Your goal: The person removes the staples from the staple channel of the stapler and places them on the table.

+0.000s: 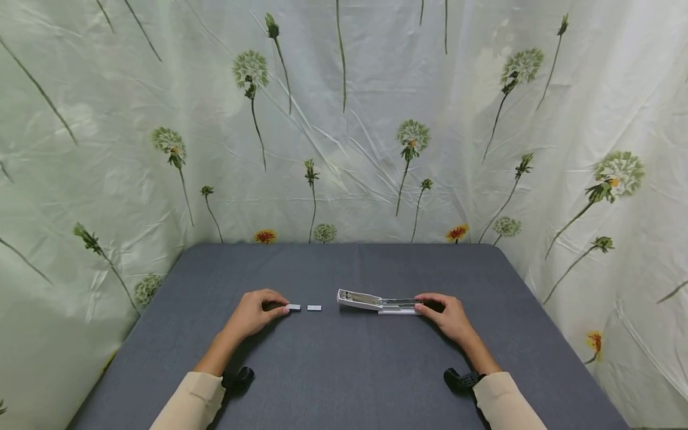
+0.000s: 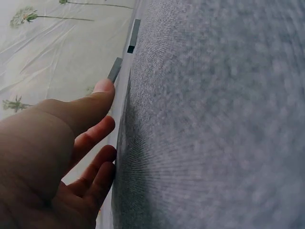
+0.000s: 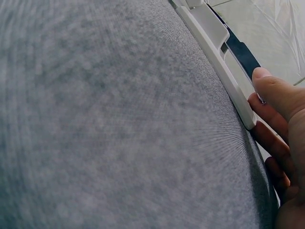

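My left hand (image 1: 254, 313) pinches a small grey staple strip (image 1: 294, 307) between thumb and fingertips, just above the table. A second staple strip (image 1: 314, 308) lies to its right on the cloth. In the left wrist view the pinched strip (image 2: 115, 69) juts past the thumb tip. A white stapler (image 1: 359, 300) lies opened out, its top cover swung over to the left. My right hand (image 1: 445, 318) pinches the right end of the stapler; in the right wrist view the thumb touches the dark staple magazine (image 3: 243, 53) above the white base (image 3: 224, 71).
Dark grey cloth covers the table (image 1: 344, 370). Behind it and along both sides hangs a pale curtain (image 1: 344, 149) with a dandelion print. Black straps with camera mounts (image 1: 239, 381) sit at both wrists, below cream sleeves.
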`<state>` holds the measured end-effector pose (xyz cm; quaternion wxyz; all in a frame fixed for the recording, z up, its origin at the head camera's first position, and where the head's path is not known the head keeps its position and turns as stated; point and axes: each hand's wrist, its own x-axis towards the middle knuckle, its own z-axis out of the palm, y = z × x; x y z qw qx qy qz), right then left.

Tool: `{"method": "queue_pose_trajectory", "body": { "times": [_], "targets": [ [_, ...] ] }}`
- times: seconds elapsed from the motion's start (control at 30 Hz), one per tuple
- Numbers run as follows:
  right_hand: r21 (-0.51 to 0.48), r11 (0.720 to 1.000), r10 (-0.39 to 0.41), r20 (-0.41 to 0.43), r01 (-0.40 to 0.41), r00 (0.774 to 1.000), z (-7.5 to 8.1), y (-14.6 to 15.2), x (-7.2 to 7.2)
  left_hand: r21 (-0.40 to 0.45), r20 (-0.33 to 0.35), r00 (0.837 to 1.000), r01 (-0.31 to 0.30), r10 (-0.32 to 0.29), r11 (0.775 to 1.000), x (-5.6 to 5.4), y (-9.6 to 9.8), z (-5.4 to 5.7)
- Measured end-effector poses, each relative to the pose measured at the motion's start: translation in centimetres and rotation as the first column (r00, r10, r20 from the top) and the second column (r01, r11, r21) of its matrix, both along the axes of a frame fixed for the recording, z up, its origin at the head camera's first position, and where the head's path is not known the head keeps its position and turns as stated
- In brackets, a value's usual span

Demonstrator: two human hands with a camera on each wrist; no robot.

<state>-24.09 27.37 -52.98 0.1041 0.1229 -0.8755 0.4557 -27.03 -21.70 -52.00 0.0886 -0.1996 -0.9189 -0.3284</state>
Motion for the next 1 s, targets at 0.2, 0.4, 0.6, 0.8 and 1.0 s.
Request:
{"method": "queue_pose_trajectory", "body": {
  "times": [0.2, 0.4, 0.6, 0.8, 1.0],
  "targets": [
    [-0.002, 1.000, 0.014, -0.018, -0.015, 1.000, -0.84, 0.56, -0.64, -0.010, -0.024, 1.000, -0.004, 0.004, 1.000, -0.20, -0.13, 0.10],
    [-0.009, 1.000, 0.014, -0.023, -0.015, 1.000, -0.86, 0.65, -0.66, -0.024, 0.025, 1.000, -0.016, 0.017, 1.000, -0.44, 0.19, 0.19],
    [-0.009, 1.000, 0.008, -0.012, -0.008, 1.000, -0.79, 0.74, -0.64, -0.066, 0.055, 0.998, -0.027, 0.031, 0.997, -0.49, 0.48, 0.44],
    [0.000, 1.000, 0.012, 0.000, -0.012, 1.000, -0.65, 0.68, -0.62, -0.095, 0.051, 0.998, -0.029, 0.034, 0.995, -0.36, 0.71, 0.59],
    [-0.009, 1.000, 0.008, 0.000, -0.008, 1.000, -0.64, 0.64, -0.59, -0.107, 0.049, 0.998, -0.028, 0.033, 0.994, -0.36, 0.67, 0.49]
  ]
}}
